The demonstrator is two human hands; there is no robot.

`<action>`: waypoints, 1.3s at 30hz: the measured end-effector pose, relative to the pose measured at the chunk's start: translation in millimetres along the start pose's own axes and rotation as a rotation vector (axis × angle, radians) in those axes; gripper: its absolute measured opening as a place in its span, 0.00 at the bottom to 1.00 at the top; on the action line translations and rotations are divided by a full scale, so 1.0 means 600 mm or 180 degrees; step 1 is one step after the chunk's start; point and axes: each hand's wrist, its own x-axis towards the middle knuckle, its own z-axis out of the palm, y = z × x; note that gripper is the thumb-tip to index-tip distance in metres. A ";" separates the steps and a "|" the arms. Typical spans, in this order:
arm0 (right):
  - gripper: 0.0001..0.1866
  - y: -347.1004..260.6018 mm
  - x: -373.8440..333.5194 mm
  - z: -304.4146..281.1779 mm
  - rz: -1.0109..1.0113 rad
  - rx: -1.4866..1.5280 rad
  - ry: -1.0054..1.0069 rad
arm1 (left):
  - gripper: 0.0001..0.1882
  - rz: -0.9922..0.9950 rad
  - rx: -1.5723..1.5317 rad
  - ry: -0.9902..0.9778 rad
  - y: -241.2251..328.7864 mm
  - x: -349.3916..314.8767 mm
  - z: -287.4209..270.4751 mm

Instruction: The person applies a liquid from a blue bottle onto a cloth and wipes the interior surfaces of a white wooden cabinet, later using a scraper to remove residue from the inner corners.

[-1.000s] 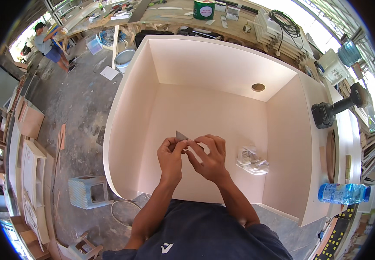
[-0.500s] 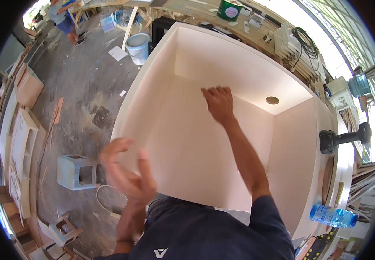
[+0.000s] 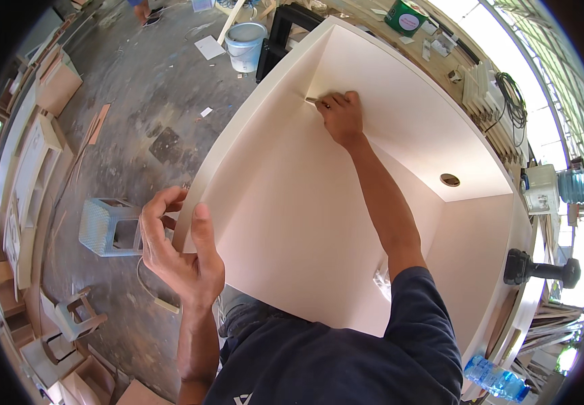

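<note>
A large off-white cabinet box (image 3: 285, 202) lies open side up before me. My right hand (image 3: 343, 120) reaches deep inside, to the far left corner, with its fingers closed. A small slim piece (image 3: 311, 100) with a tan or metallic look sticks out from those fingertips against the corner; its kind is too small to make out. At the near left edge panel (image 3: 203, 182), my left hand (image 3: 182, 246) is raised with thumb and curled fingers apart. The panel's rim runs between them, and whether they touch it I cannot tell.
A cordless drill (image 3: 541, 268) and a water bottle (image 3: 496, 379) rest at the cabinet's right side. The right inner wall has a round hole (image 3: 450, 180). A plastic stool (image 3: 106, 228) and a bucket (image 3: 245, 47) stand left on the floor. A green can (image 3: 406, 17) sits on the far bench.
My right hand has gone farther into the far left corner of the cabinet. My left hand has come to the left panel's rim. The view has shifted, and the cabinet appears turned.
</note>
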 end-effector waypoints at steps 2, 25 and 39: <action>0.04 -0.003 -0.001 0.004 -0.0064 -0.0008 0.0010 | 0.16 0.0022 0.0075 0.0050 0.000 0.001 0.006; 0.06 0.066 -0.086 -0.100 -0.0485 -0.0270 -0.0968 | 0.15 0.0125 0.0235 0.0075 0.006 0.004 0.014; 0.07 0.143 -0.249 -0.232 -0.0085 -0.0401 -0.1554 | 0.15 0.0100 0.0207 -0.0019 0.006 0.000 0.004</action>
